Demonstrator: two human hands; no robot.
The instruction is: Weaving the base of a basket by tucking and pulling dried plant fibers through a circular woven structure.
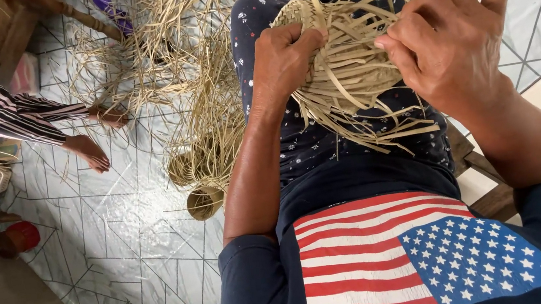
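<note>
Both hands, left hand [285, 54] and right hand [445, 36], grip a half-woven pale straw basket [343, 67].

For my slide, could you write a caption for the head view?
Left hand and right hand grip a half-woven straw basket over the lap.

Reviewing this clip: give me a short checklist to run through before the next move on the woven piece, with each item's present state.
1. Left hand has a grip on the woven piece: ok.
2. Right hand pinches the loose strips: ok.
3. Piece rests over the lap: ok.
4. Strips free of tangles: cannot tell.
5. Spare straw pile lies on the floor mat near the left hand: ok.
6. Other person's feet apart from the pile: ok.
</note>
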